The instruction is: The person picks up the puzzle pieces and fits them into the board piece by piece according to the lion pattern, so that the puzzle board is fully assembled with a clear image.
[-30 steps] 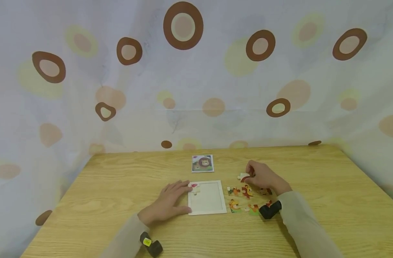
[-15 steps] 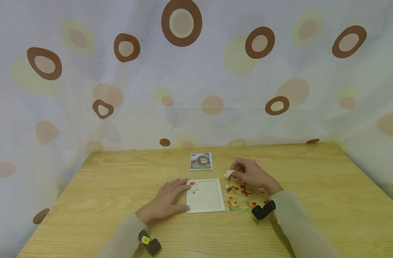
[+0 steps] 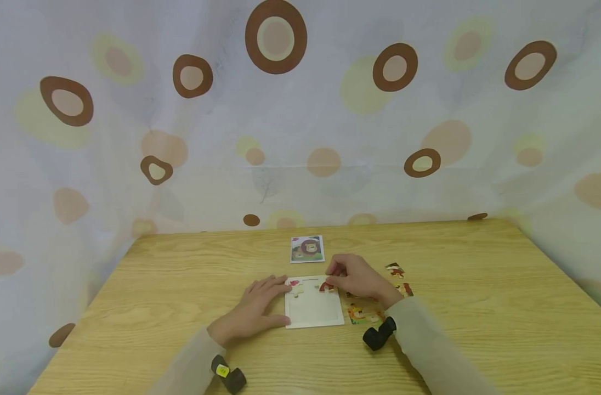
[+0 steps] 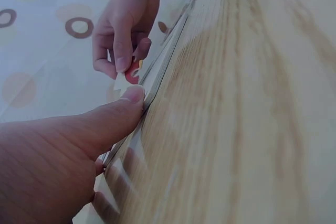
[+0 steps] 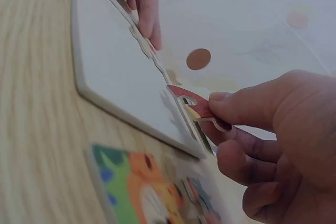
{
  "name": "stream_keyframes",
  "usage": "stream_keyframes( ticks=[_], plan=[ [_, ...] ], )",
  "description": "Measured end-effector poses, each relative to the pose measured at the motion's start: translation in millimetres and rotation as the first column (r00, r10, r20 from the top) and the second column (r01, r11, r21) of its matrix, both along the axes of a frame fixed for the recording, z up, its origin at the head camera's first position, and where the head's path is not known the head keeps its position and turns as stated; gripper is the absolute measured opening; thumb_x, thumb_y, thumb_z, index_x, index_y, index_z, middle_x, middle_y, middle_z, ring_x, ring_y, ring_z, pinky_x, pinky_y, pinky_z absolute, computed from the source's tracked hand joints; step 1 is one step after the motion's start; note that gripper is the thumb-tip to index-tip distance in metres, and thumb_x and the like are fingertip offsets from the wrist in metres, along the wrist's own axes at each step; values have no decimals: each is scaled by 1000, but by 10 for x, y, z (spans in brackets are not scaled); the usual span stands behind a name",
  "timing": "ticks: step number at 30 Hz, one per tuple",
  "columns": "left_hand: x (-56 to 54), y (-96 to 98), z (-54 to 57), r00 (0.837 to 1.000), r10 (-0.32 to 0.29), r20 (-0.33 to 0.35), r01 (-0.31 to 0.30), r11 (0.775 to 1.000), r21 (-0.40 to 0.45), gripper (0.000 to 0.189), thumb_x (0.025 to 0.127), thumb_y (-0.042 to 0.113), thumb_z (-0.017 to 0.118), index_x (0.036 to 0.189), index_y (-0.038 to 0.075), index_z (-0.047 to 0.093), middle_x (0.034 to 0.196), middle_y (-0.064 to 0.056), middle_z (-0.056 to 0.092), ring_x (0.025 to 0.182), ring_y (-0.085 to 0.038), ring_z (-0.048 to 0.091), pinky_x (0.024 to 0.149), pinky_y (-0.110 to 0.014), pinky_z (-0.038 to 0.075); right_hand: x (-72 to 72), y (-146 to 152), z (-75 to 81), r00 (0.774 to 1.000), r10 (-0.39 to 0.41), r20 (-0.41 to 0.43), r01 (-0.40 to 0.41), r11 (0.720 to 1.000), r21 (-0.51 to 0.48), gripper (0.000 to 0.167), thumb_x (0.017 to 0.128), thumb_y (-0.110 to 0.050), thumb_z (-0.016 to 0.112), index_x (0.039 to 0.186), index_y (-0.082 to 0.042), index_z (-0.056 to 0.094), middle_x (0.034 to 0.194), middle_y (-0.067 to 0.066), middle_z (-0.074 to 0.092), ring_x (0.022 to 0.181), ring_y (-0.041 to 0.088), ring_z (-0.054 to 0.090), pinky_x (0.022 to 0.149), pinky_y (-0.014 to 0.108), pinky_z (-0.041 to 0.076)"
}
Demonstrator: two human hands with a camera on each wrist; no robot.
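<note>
A white square puzzle tray (image 3: 312,310) lies flat on the wooden table. One piece with a pink patch (image 3: 295,286) sits in its upper left corner. My left hand (image 3: 253,307) rests along the tray's left side, fingers extended, the thumb touching the edge near the lower corner. With thumb and fingertips, my right hand (image 3: 361,278) pinches a red and cream puzzle piece (image 5: 194,103) over the tray's upper right corner. In the right wrist view this piece is tilted, one end right at the tray's inner border; the fingers hide part of it.
Several loose puzzle pieces (image 3: 358,314) lie right of the tray, partly hidden under the right forearm. Another loose piece (image 3: 395,270) lies farther back. A lion picture card (image 3: 307,249) lies behind the tray. A spotted curtain (image 3: 325,203) hangs at the table's far edge.
My right hand has carried the pinched piece leftward from above the loose pieces to the tray's upper right corner. The left hand has stayed at the tray's left side.
</note>
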State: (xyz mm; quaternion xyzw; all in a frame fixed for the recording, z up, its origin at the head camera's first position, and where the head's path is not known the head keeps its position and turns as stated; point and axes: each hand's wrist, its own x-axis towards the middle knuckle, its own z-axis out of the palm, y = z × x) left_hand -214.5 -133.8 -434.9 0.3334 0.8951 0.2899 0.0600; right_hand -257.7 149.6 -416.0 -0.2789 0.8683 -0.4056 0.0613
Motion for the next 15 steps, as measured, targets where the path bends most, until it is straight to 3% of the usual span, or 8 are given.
stream_keyframes(
  ticks=[5,12,15],
  plan=[
    [15,-7,20,1000,11,-4,-11,1000,-9,64,90,41,64,141,8,45,155,-15,32,144,-42,21,111,-68,10,11,-141,-19,1000,5,-20,-4,1000,9,3,92,-10,63,90,-8,64,81,1,63,66,9,53,60,22,47],
    [10,-9,6,1000,14,3,-14,1000,-9,63,90,41,64,142,9,45,156,-14,31,144,-41,20,112,-67,10,11,-276,-76,998,-55,-28,55,998,11,4,91,-10,65,87,-9,63,76,-2,61,64,10,51,59,22,45],
    [3,-11,0,1000,10,4,-10,1000,-8,63,90,41,64,142,9,45,156,-13,31,145,-41,20,112,-67,10,14,-318,-81,995,-67,-70,69,997,39,5,90,-9,65,85,-11,63,73,-4,60,61,8,50,57,22,44]
  ],
)
